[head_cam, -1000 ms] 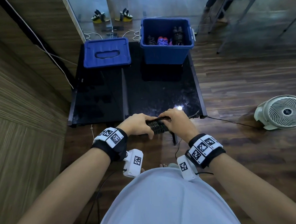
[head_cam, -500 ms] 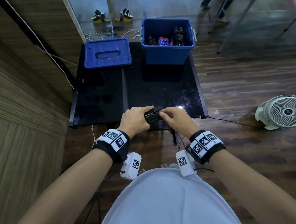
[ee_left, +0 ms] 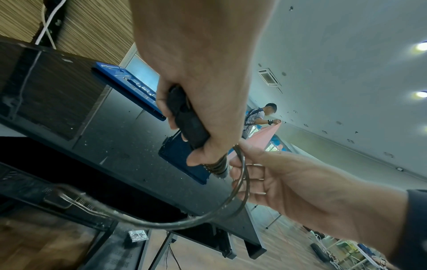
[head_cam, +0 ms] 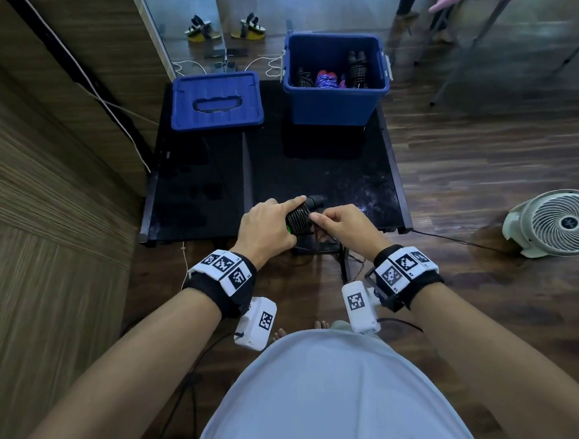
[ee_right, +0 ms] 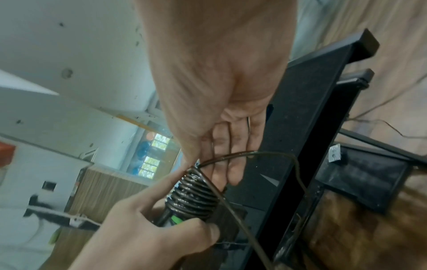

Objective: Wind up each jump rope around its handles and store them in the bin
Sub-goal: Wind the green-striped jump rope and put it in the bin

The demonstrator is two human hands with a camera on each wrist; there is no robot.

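Both forearms reach forward over the near edge of the black worktop, the hands meeting side by side there. The left hand is curled around the paired black handles of a jump rope, knuckles up, index finger stretched along the top of the bundle. The right hand sits just to its right, touching the coils, thumb and fingertips pinching the loose cord against the wound part.

The head view shows only a dark ribbed bundle between the two hands, with a spot of green at its near end. The right wrist view shows what that hides: tight dark turns of cord stacked around the handles, the left thumb and fingers clamped below them, and the free cord arching out from the top turn across the right fingers, which lie fairly straight. The left wrist view shows the rest of the cord, a loop hanging down below the worktop edge and sweeping away to the left.

At the far right of the worktop stands the open blue bin, with several wound ropes inside. Its blue lid lies flat at the far left.
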